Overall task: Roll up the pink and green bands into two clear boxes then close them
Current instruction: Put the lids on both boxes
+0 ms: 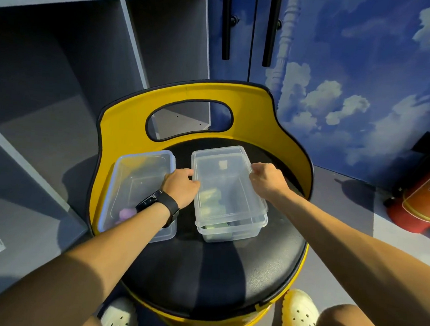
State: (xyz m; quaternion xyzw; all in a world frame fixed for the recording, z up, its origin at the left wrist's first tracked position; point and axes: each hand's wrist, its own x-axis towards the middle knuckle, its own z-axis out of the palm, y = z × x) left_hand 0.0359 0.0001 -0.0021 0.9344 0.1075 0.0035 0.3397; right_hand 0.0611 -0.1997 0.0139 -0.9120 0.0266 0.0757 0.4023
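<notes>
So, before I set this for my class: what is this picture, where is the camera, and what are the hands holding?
There is no machine here: one camera worn on a person's head looks down at their own two bare arms. On a black seat with a yellow back stand two clear boxes. The left box has its lid on, with something pink inside. The right box holds something green. The left hand and right hand each grip an edge of its lid, which sits skewed on the box, not yet pressed shut.

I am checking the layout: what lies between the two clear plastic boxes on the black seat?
In the head view, only the left hand lies between the left box and the right box; below it, bare black seat.
</notes>
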